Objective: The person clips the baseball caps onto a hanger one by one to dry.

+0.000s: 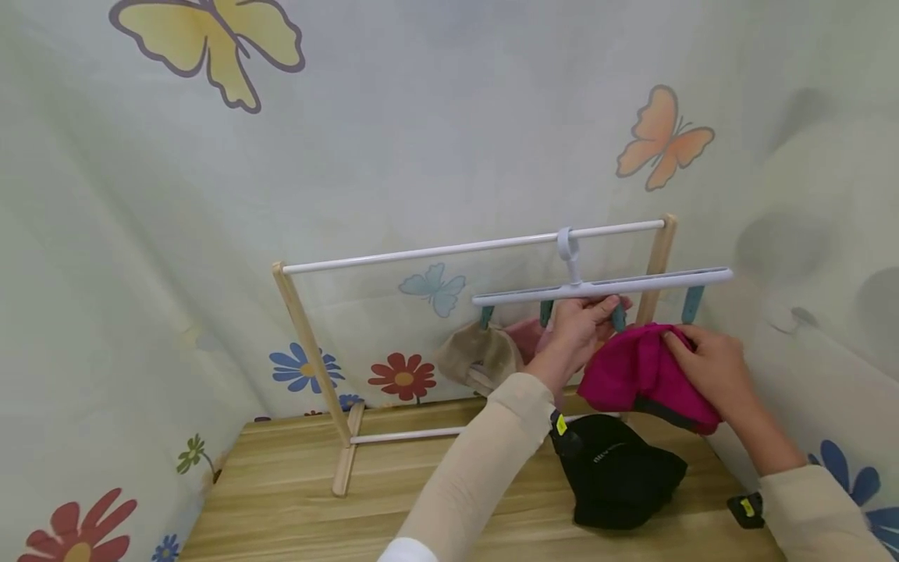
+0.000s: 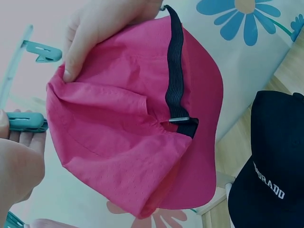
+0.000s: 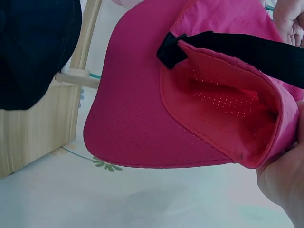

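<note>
A bright pink cap with a black strap hangs from my right hand, which pinches its crown between thumb and fingers. The right wrist view shows the cap's perforated lining and brim. My left hand pinches a teal clip beneath the white hanger, right beside the cap's crown. Another teal clip hangs unused at the hanger's right end. Further left, a beige cap and a pale pink cap hang from clips, the latter partly hidden by my left hand.
The hanger hooks over the white bar of a wooden-legged rack. A black cap with white lettering lies on the wood-grain table in front. Patterned cloth walls close in behind and at both sides.
</note>
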### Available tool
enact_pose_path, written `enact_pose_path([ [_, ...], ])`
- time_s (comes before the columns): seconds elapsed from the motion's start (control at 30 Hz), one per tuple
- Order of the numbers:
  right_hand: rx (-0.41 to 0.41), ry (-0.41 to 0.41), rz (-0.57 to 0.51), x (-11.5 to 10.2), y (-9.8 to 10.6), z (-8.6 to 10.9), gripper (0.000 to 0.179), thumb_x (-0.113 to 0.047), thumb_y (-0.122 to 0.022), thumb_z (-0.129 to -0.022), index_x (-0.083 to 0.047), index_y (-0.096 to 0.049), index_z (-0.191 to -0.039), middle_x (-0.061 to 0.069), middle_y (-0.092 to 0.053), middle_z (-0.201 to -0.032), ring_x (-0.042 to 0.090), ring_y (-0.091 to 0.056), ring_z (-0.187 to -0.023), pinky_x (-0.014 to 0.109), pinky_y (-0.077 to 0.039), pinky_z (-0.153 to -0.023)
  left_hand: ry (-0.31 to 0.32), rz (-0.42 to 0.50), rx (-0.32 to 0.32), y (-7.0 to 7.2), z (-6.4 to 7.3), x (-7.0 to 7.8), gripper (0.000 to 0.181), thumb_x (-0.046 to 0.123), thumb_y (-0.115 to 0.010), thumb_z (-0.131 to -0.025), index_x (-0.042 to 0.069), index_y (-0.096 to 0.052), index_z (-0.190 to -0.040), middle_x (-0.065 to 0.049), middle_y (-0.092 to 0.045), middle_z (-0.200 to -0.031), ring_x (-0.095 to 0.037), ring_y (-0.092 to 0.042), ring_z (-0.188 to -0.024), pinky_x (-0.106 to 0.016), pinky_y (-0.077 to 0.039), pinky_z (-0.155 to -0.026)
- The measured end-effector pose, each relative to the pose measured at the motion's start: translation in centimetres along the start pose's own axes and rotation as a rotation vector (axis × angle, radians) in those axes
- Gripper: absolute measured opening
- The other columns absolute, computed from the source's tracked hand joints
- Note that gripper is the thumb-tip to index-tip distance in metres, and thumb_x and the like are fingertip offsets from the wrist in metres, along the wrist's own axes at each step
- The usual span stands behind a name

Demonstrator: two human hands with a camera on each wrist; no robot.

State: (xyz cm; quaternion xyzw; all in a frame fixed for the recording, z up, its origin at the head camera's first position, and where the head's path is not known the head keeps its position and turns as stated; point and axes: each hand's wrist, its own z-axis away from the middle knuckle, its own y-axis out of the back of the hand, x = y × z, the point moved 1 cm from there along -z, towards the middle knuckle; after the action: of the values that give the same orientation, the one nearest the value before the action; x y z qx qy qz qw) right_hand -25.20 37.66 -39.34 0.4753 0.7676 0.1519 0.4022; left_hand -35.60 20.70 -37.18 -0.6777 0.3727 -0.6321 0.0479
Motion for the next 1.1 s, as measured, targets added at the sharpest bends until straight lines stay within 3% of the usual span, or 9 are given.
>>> enact_pose_path([
  [0.2,0.009,-0.037,-0.003,-0.4,-1.0,0.2,0.026,-0.019,-0.061,-0.101,0.003,-0.074,-0.107,0.019,-0.069,-0.077,0.017,-0.051,-0.060,0.027,-0.039,-0.049,-0.028,-0.045,-0.020,0.5,0.2,0.1,0.026,0.003,-0.066,-0.097,-0.015,-0.067,-0.117,-0.015,-0.076,-0.093,-0.009,-0.064,-0.066,-0.021,-0.052,-0.059],
  [0.4,0.029,-0.075,-0.007,-1.8,-1.7,-0.2,0.029,-0.021,-0.061,-0.100,0.004,-0.075,-0.102,0.008,-0.061,-0.063,0.012,-0.044,-0.054,0.026,-0.035,-0.046,-0.066,-0.057,-0.023,0.7,0.1,0.2,0.027,0.000,-0.065,-0.097,-0.017,-0.065,-0.117,-0.021,-0.075,-0.095,-0.009,-0.067,-0.070,-0.022,-0.056,-0.067],
  [0.53,0.019,-0.105,-0.022,-2.2,-2.2,-0.4,0.031,-0.021,-0.059,-0.101,0.005,-0.075,-0.103,0.013,-0.066,-0.070,0.016,-0.047,-0.058,0.027,-0.037,-0.047,-0.077,-0.067,-0.017,0.8,0.1,0.1,0.025,0.000,-0.065,-0.096,-0.017,-0.066,-0.115,-0.031,-0.071,-0.106,-0.011,-0.070,-0.074,-0.025,-0.058,-0.073],
  [0.77,0.012,-0.082,-0.066,-2.6,-3.1,-0.4,0.031,-0.021,-0.060,-0.100,0.005,-0.074,-0.110,0.019,-0.072,-0.082,0.014,-0.049,-0.061,0.026,-0.039,-0.049,-0.102,-0.064,-0.017,0.9,0.1,0.0,0.024,-0.003,-0.067,-0.095,-0.019,-0.065,-0.113,-0.034,-0.070,-0.108,-0.014,-0.071,-0.082,-0.042,-0.060,-0.088],
  [0.93,-0.023,-0.067,-0.095,-2.8,-3.2,-0.2,0.033,-0.022,-0.061,-0.102,0.005,-0.072,-0.117,0.023,-0.073,-0.089,0.017,-0.051,-0.063,0.026,-0.040,-0.049,-0.108,-0.057,-0.009,1.0,0.1,0.0,0.019,-0.003,-0.067,-0.094,-0.016,-0.067,-0.108,-0.028,-0.073,-0.102,-0.017,-0.072,-0.086,-0.041,-0.061,-0.085],
  [1.1,-0.026,-0.026,-0.104,-3.2,-3.1,0.1,0.032,-0.023,-0.064,-0.102,0.004,-0.072,-0.118,0.023,-0.074,-0.091,0.014,-0.054,-0.062,0.024,-0.042,-0.050,-0.111,-0.062,-0.015,1.1,0.3,0.1,0.016,-0.003,-0.067,-0.094,-0.013,-0.069,-0.106,-0.030,-0.072,-0.103,-0.017,-0.073,-0.086,-0.042,-0.060,-0.086],
])
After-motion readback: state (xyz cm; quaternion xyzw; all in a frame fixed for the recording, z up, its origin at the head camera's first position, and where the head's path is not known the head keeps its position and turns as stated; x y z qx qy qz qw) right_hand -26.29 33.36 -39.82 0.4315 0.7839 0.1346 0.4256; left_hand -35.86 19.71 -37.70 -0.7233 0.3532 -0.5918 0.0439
